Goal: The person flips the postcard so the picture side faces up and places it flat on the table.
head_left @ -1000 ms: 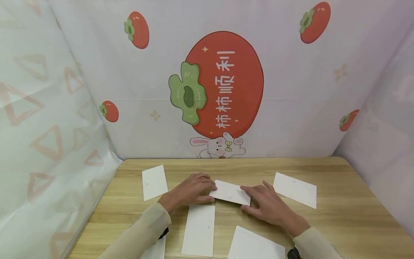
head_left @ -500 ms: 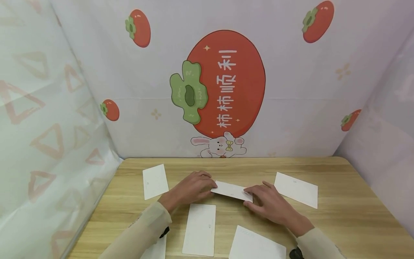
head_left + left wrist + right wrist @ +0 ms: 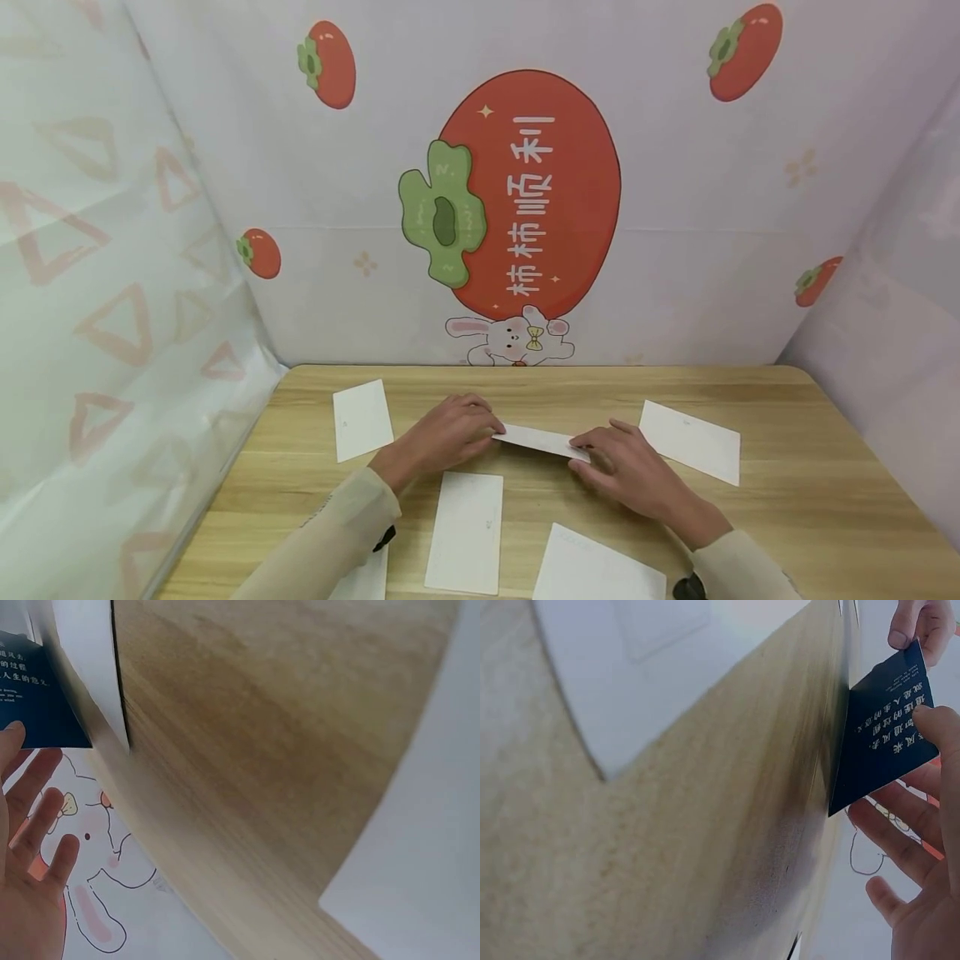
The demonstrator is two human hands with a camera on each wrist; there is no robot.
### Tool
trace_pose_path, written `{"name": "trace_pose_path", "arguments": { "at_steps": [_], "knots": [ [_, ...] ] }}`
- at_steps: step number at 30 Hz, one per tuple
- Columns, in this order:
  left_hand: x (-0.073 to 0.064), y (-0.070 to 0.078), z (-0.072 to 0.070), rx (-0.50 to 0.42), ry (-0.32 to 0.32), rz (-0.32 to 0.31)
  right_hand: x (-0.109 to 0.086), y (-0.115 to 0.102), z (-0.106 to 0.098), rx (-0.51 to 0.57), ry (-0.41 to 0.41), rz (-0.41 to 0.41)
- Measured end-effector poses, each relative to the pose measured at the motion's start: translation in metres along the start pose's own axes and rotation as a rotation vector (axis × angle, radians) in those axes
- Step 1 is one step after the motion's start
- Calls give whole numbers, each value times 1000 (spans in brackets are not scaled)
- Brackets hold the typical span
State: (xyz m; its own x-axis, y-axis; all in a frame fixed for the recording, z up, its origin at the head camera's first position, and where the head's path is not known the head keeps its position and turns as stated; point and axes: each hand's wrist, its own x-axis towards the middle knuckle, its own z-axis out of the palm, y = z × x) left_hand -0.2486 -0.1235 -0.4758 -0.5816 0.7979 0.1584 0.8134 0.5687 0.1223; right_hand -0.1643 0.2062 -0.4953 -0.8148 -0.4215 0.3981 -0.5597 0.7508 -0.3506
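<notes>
Both hands hold one postcard-sized card (image 3: 542,440) above the middle of the table, one at each end. From the head view only a narrow strip of its white back shows. Its other face, dark blue with white lettering, appears in the left wrist view (image 3: 37,705) and the right wrist view (image 3: 881,739). My left hand (image 3: 450,433) pinches the left end between thumb and fingers. The right end is pinched by my right hand (image 3: 633,467), its thumb lying on the blue face. The card stands tilted, its lower edge near the wood.
Several white-backed cards lie around on the wooden table (image 3: 810,500): a far-left card (image 3: 363,421), a far-right card (image 3: 690,442), a near-middle card (image 3: 465,533), a near-right card (image 3: 600,567), and one partly under the left sleeve (image 3: 367,575). A printed curtain (image 3: 675,317) stands behind.
The held card has tipped up, so its white back has narrowed to a strip in the head view. Both hands keep their grip; the right has shifted slightly right. The other cards lie still.
</notes>
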Motion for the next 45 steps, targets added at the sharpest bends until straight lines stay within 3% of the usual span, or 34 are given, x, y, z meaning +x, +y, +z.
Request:
{"name": "trace_pose_path", "arguments": {
  "at_steps": [11, 23, 33, 38, 45],
  "knots": [
    [1, 1, -2, -9, 38, -2, 4, 0, -1, 27, 41, -2],
    [4, 1, -2, -4, 54, -11, 8, -1, 0, 37, 40, 106],
    [8, 1, -3, 6, 131, -15, 17, 4, -2, 48, 58, 60],
    [10, 2, -2, -4, 133, -44, 19, 6, -2, 60, 76, 47],
    [12, 4, -3, -73, 142, -90, 22, 6, -4, 102, 49, 93]
  ]
}}
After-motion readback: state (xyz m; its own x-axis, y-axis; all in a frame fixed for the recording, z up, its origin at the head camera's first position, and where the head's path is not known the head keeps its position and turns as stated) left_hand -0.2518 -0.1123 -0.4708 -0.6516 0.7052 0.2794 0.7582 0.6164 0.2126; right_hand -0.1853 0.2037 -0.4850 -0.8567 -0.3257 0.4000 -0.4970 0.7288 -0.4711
